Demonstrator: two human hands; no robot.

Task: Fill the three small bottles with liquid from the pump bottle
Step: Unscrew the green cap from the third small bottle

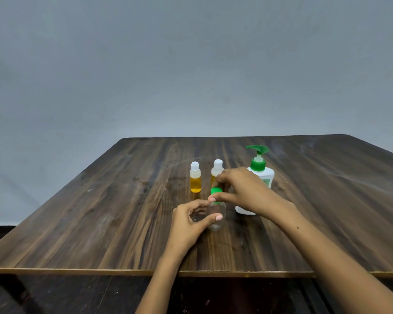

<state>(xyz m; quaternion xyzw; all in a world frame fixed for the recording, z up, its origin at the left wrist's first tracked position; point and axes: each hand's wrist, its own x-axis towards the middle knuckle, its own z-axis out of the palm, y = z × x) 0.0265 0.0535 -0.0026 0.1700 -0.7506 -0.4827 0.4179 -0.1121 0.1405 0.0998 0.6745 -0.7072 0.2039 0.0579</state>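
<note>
A clear small bottle (216,217) stands near the middle of the table, and my left hand (192,219) grips its body from the left. Its green cap (216,191) is pinched between the thumb and fingers of my right hand (243,191). Behind it stand two small bottles with white caps and yellow liquid: one at the left (195,177), the other (216,170) partly hidden by my right hand. The white pump bottle (261,175) with a green pump head stands at the right, its lower part behind my right hand and wrist.
The dark wooden table (100,211) runs to a front edge close to me and a far edge against a plain grey wall (168,64). Dark floor shows below the front edge.
</note>
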